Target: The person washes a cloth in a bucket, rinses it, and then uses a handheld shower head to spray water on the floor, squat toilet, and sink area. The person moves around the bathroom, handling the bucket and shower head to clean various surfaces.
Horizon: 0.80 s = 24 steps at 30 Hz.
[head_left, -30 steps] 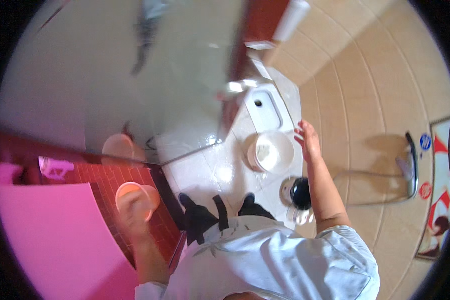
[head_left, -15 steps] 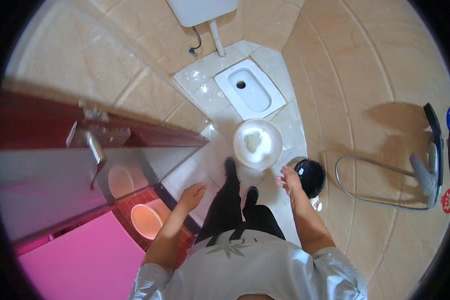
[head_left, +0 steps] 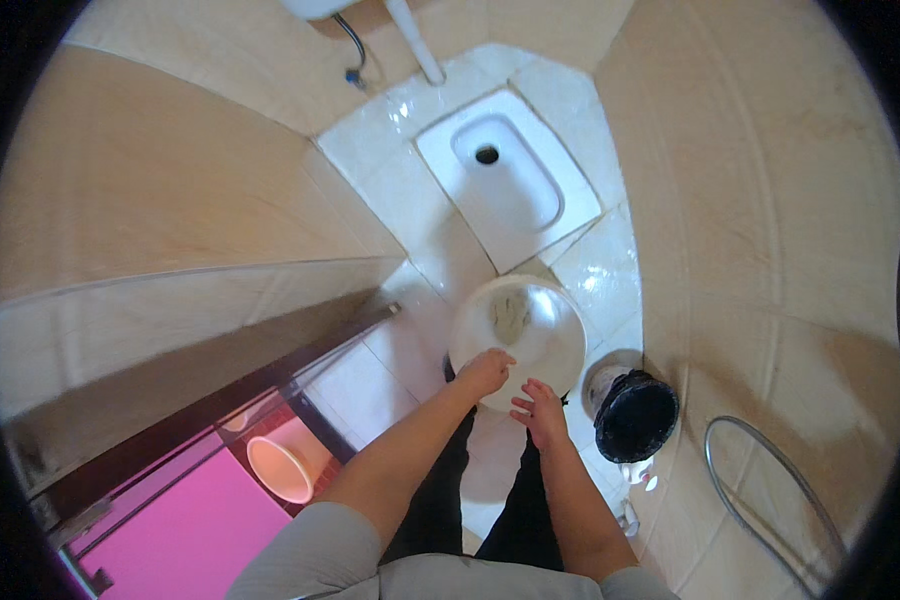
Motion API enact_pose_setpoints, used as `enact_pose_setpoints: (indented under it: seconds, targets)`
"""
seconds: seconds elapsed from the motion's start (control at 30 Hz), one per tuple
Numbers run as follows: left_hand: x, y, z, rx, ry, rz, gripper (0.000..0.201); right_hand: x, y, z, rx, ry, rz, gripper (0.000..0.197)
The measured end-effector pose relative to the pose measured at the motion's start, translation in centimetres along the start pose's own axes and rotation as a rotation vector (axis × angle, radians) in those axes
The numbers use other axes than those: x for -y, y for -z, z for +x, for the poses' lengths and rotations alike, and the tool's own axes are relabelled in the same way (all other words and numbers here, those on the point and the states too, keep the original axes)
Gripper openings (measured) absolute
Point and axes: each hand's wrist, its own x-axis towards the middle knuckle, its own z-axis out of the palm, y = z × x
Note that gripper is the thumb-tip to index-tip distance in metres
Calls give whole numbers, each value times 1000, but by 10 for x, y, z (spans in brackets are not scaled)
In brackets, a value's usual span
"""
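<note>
A round white basin [head_left: 558,352] stands on the tiled floor in front of my feet, with a pale crumpled cloth [head_left: 511,316] lying in it. Over the basin's near left side hovers my left hand [head_left: 486,372], its fingers loosely bent and nothing visible in them. My right hand [head_left: 542,412] is a little nearer to me, by the near rim, with fingers spread and empty. Neither hand reaches the cloth. Whether a hand touches the rim I cannot tell.
Beyond the basin a white squat toilet [head_left: 545,225] is set in the floor. A bin with a black liner [head_left: 637,418] stands to the right, near a shower hose [head_left: 760,530]. To the left are a door [head_left: 220,400], an orange bucket [head_left: 288,462] and a pink surface [head_left: 195,525].
Both hands have come together from the sides toward the basin's near edge. My view has moved closer, so the basin and toilet look larger.
</note>
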Motion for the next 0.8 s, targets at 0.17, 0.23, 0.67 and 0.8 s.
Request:
enact_pose_setpoints:
  seconds: [0.17,0.23,0.67,0.8]
  targets:
    - [19,-57,93,30,91,425,35,-15,19,80,19,35,82,41]
    - [26,-75,131,23,36,488,34,-12,28,104,4,10,104,40]
    - [128,-132,199,-704,487,-281,71,-4,41,151,-103,-108,109,56]
    - [51,-96,152,-307,593,-658,68,13,47,166,-155,-234,287,67]
